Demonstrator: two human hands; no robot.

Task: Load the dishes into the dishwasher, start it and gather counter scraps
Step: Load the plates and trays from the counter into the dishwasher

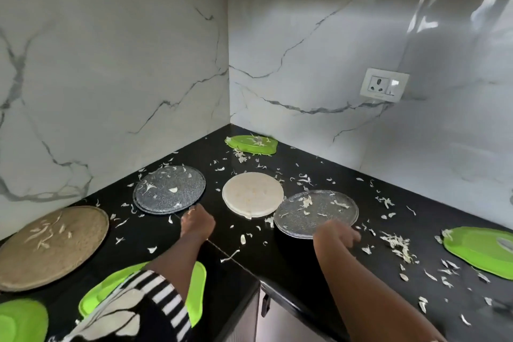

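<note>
Dirty plates lie on the black counter (222, 258), with white vegetable scraps (397, 244) strewn all over. My left hand (197, 221) is at the near rim of a dark speckled plate (169, 193), which lies on another plate like it; its fingertips are hidden, so its hold is unclear. My right hand (337, 234) grips the near rim of a grey speckled plate (316, 211), whose far edge overlaps a cream plate (251, 194). A large tan plate (50, 247) sits at the left.
Green trays lie in the back corner (251, 144), at the right (480, 250), under my left arm (198, 286) and at the bottom left (22, 322). Marble walls close the corner, and a wall socket (384, 85) is on the right wall. A cabinet handle (265, 305) is below the counter edge.
</note>
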